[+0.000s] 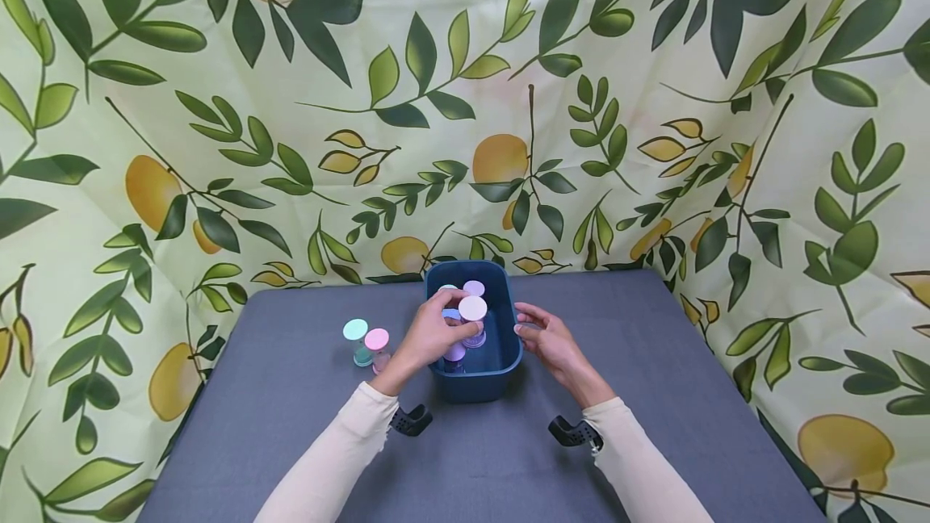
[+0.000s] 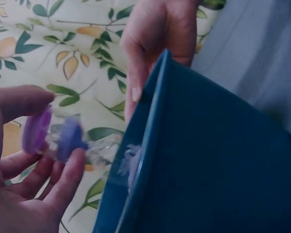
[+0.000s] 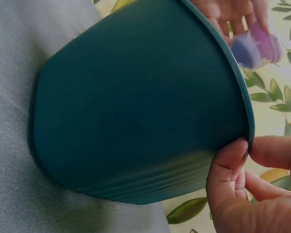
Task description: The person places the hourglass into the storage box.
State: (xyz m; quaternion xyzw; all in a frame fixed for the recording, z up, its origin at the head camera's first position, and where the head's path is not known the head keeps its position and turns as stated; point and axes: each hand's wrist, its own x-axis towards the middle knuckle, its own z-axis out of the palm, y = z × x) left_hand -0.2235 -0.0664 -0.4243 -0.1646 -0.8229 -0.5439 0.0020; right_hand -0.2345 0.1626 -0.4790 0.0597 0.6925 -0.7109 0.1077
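My left hand [image 1: 433, 329] is over a dark blue plastic bin [image 1: 475, 386], its thumb and fingers pinching what looks like a small sand timer with a pale pink-lilac cap [image 1: 473, 308]. In the left wrist view that cap [image 2: 36, 131] looks purple, and a blurred blue cap [image 2: 70, 140] is close beside it at the fingertips. Inside the bin stand several similar timers, among them one with a lilac cap [image 1: 474, 287] and one with a purple cap [image 1: 454, 353]. At the bin's right side, my right hand [image 3: 252, 189] pinches the rim between thumb and finger.
Left of the bin, a mint-capped timer [image 1: 355, 330] and a pink-capped timer [image 1: 376, 340] stand side by side on the grey-covered table [image 1: 291, 426]. A leaf-and-fruit patterned cloth [image 1: 436, 144] hangs behind and at both sides.
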